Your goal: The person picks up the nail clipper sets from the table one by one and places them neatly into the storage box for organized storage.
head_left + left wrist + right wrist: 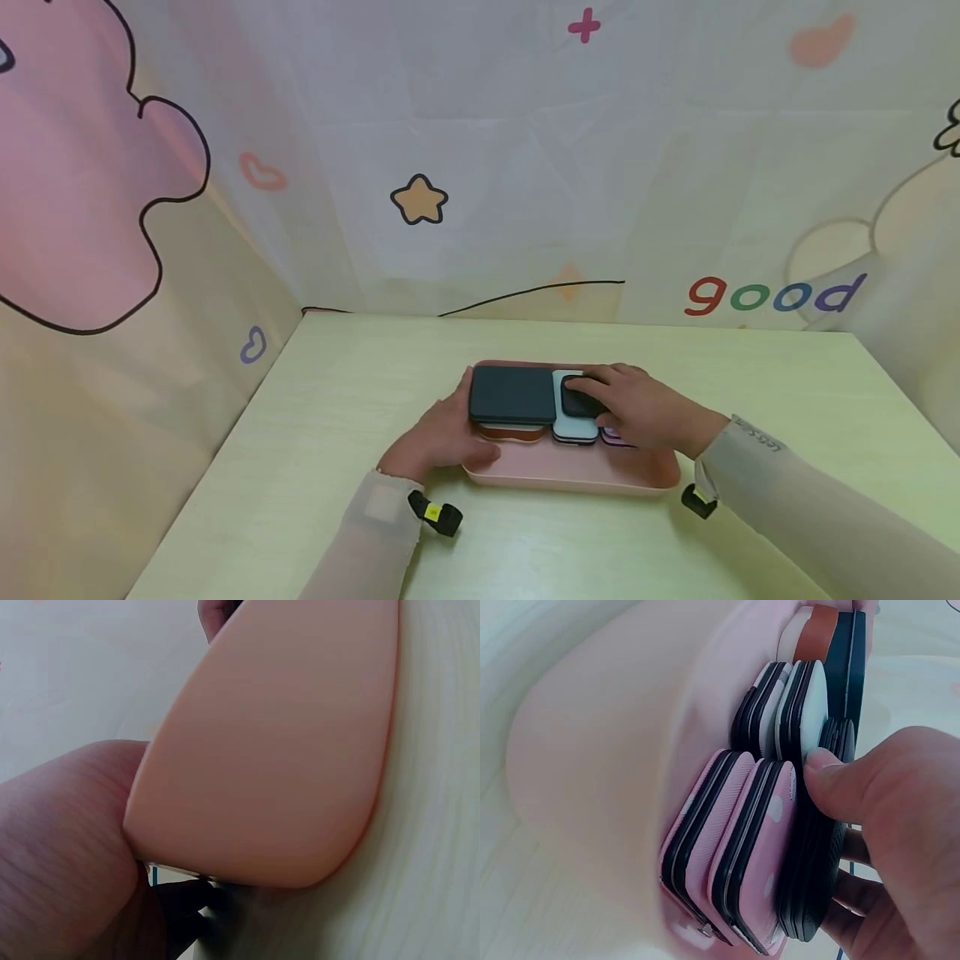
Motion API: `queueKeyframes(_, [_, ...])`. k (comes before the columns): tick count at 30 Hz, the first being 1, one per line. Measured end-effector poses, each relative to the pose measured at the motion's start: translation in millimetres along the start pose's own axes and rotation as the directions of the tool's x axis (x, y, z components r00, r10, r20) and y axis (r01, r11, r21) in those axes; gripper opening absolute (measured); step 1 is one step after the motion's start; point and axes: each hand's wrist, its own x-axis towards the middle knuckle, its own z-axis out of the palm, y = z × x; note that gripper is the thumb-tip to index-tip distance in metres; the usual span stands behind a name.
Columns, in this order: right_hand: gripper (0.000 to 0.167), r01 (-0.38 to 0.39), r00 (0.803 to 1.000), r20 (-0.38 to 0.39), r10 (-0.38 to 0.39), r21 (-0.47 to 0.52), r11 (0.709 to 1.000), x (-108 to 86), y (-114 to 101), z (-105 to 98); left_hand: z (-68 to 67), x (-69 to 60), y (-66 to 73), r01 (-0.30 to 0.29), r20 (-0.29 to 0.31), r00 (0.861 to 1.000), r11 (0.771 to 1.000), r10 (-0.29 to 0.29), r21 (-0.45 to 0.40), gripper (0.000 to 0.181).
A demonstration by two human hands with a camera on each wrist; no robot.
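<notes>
A pink tray (555,468) lies on the table, holding several zippered cases. My left hand (442,432) grips its left end, thumb over the near rim; the left wrist view shows the palm against the tray's wall. With thumb and fingers, my right hand (641,408) holds a small black zippered case (814,862), which rests against the top of the stacks. Beneath it are pink cases (761,847) with black zipper edges and pale cases (810,697). On the left, a dark green case (513,394) lies over a brown and white one (513,434).
The light wood-grain table (300,467) extends on all sides of the tray. A printed cloth (510,167) with a star, hearts and the word "good" hangs behind and along the sides. Each wrist wears a black strap.
</notes>
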Motion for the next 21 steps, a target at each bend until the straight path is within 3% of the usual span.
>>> queueKeyframes(14, [0.059,0.001,1.0,-0.003,-0.001,-0.011,1.0,1.4,1.1,3.2,-4.9,-3.5,1.0,-0.012,0.016,1.0,0.999,0.013,-0.049,0.12])
queueKeyframes(21, [0.06,-0.03,1.0,0.011,0.029,0.042,0.999,-0.6,0.3,5.3,-1.5,-4.9,-10.0,-0.039,0.008,0.999,0.998,0.039,-0.049,0.113])
